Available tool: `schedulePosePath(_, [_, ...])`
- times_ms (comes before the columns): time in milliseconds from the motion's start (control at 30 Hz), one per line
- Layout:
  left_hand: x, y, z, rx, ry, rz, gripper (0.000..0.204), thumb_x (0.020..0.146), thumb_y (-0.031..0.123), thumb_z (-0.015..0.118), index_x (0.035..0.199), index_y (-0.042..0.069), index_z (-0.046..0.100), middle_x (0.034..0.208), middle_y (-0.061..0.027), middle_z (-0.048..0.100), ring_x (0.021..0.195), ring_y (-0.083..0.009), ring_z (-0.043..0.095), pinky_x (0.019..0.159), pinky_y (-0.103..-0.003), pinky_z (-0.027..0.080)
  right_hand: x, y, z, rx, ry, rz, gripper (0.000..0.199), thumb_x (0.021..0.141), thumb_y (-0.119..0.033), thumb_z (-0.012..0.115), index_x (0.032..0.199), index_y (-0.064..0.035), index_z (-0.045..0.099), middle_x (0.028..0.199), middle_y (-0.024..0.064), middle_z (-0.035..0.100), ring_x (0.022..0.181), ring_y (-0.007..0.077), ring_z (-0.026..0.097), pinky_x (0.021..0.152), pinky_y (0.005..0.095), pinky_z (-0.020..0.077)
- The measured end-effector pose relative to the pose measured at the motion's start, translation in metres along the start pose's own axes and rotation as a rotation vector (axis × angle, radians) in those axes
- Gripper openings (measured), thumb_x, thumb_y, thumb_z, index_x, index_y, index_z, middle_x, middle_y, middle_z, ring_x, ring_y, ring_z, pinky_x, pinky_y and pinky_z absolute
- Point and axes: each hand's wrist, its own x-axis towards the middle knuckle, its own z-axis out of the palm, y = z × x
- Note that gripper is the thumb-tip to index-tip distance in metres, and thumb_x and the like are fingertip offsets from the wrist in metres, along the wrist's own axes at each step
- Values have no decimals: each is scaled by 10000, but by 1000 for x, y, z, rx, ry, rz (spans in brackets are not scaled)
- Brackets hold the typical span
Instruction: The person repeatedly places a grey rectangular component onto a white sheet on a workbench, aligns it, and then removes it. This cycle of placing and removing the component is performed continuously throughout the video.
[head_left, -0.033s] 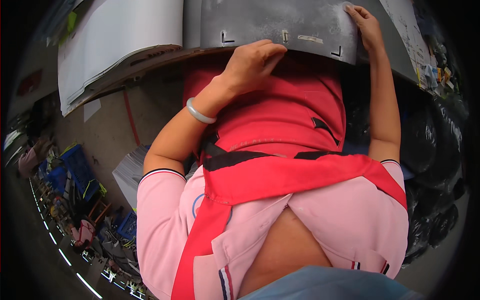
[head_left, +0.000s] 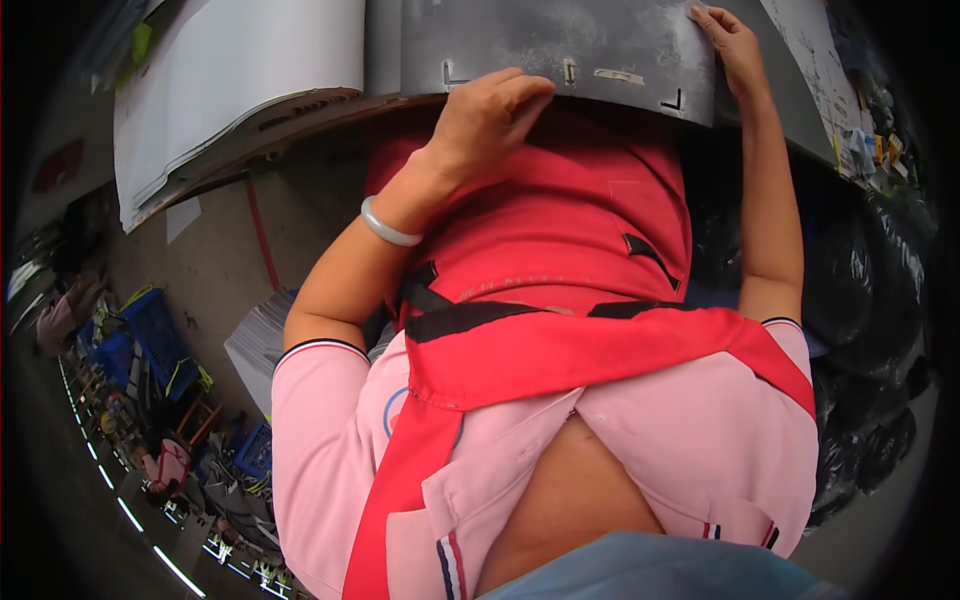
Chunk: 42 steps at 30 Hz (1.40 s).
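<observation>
Head view: your 2 hands hold the flat grey printed sheet [head_left: 560,50], nothing shifted.
Left hand [head_left: 490,115] curls on its near edge, right hand [head_left: 728,40] pins its corner on the desk [head_left: 800,110].

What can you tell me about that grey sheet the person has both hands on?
The grey sheet is thin, flat and dull, mottled with pale smudges; it could be card or metal. Small corner marks and short slots show near its near edge. It lies on the table, that edge overhanging toward the red apron. The left hand rests on the near edge, fingers curled; the right hand presses its right corner. A white stack sits to its left.
</observation>
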Motion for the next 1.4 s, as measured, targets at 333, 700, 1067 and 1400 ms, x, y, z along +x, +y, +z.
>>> schedulePosePath(333, [-12, -45, -37, 412, 71, 73, 276, 825, 157, 805, 1089, 97, 752, 1099, -49, 688, 1044, -270, 632, 905, -379, 517, 9, -55, 14, -219, 17, 47, 179, 920, -216, 753, 915, -37, 751, 798, -29, 671, 714, 76, 554, 652, 256, 442])
schedulePosePath(700, [-2, -35, -37, 395, 131, 147, 206, 833, 143, 795, 1003, 52, 724, 946, -97, 661, 890, -294, 640, 779, -403, 526, 15, -75, 37, -223, -30, 96, 217, 919, -244, 753, 929, -27, 762, 798, -23, 666, 720, 92, 558, 661, 268, 442])
schedulePosePath(1067, [-4, -28, -39, 340, 93, 57, 236, 795, 87, 802, 1009, 39, 715, 1012, -122, 652, 973, -332, 612, 847, -420, 509, 27, -69, 41, -263, -30, 56, 203, 909, -239, 769, 906, -37, 758, 787, -25, 666, 714, 84, 548, 651, 260, 433])
schedulePosePath(1400, [-5, -34, -41, 365, 52, 31, 216, 828, 119, 778, 1025, 56, 718, 1047, -114, 658, 1024, -321, 615, 903, -439, 505, 15, -67, 43, -233, -19, 2, 176, 913, -216, 765, 885, -44, 740, 771, -31, 652, 701, 76, 528, 642, 261, 431])
